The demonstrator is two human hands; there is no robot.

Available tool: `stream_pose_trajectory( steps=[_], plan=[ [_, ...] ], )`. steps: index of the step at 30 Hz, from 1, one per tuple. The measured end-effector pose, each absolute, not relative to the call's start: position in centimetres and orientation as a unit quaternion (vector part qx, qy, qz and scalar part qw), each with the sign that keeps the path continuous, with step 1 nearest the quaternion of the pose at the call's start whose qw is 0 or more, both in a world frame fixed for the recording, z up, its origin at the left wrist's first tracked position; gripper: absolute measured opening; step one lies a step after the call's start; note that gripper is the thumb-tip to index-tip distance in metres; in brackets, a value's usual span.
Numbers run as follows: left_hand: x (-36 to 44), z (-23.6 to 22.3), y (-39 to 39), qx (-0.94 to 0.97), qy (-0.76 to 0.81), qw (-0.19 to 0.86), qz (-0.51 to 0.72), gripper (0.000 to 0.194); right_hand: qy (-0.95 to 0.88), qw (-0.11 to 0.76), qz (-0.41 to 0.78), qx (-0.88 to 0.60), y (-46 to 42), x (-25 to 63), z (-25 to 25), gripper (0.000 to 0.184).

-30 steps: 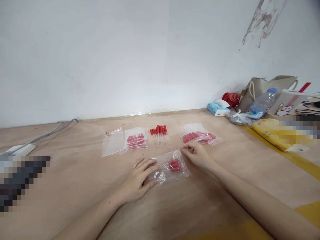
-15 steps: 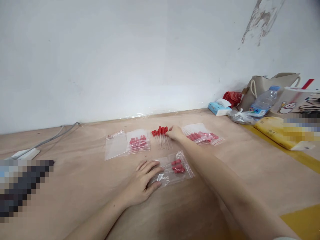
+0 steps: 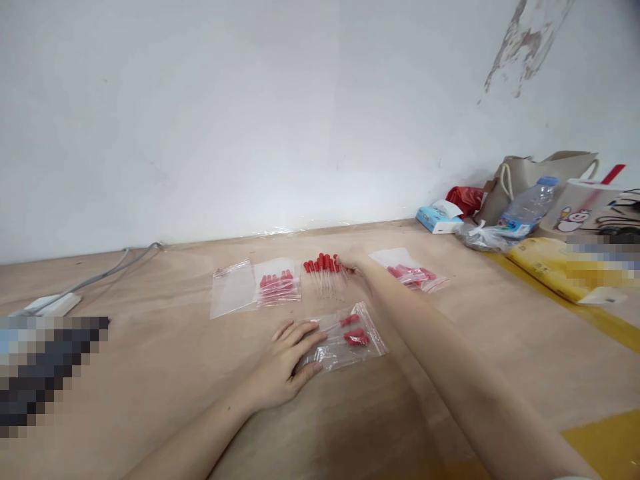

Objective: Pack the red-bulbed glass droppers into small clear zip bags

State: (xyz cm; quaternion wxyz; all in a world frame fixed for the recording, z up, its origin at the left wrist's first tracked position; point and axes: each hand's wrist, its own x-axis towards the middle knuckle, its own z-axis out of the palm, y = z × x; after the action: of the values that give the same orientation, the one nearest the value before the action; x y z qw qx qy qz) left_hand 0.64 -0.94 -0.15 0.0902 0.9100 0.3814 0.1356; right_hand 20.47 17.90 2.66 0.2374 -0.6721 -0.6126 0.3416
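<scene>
My left hand lies flat with fingers spread, its fingertips resting on the near end of a clear zip bag. Inside that bag are several droppers with red rubber bulbs and thin clear stems. At the right edge of a loose row of red-bulbed droppers, my right hand has its fingers closed round a dropper; blur and the hand itself hide part of the grip. Left of the row, a filled bag of droppers sits beside a flat clear bag.
Right of the row is another stack of bagged droppers, partly behind my right forearm. A tissue pack, a water bottle, a cup and a yellow packet stand at the far right. A grey cable runs at left.
My right hand has shifted slightly to the right at the edge of the dropper row. The top dropper in the bag has shifted and tilted. My left hand stays in place.
</scene>
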Motion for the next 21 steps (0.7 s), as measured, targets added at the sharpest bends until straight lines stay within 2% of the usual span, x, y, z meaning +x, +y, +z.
stream_pose_trajectory(
  steps=[5, 10, 12, 16, 21],
  plan=[
    [0.6, -0.1, -1.0, 0.909, 0.384, 0.089, 0.135, 0.04, -0.575, 0.289, 0.401, -0.652, 15.8, 23.0, 3.4, 0.006],
    [0.6, -0.2, -0.9, 0.911, 0.381, 0.085, 0.134, 0.041, -0.566, 0.373, 0.418, -0.605, 10.6, 26.8, 2.7, 0.042],
    [0.6, -0.2, -0.8, 0.912, 0.378, 0.082, 0.136, 0.042, -0.56, 0.474, 0.406, -0.545, 8.2, 28.1, 1.8, 0.051],
    [0.6, -0.2, -0.8, 0.913, 0.375, 0.078, 0.14, 0.042, -0.484, 0.605, 0.378, -0.507, 5.1, 29.2, -0.5, 0.052],
    [0.6, -0.1, -0.8, 0.911, 0.38, 0.082, 0.138, 0.042, -0.456, 0.634, 0.399, -0.48, 4.3, 28.3, -2.0, 0.049]
  ],
)
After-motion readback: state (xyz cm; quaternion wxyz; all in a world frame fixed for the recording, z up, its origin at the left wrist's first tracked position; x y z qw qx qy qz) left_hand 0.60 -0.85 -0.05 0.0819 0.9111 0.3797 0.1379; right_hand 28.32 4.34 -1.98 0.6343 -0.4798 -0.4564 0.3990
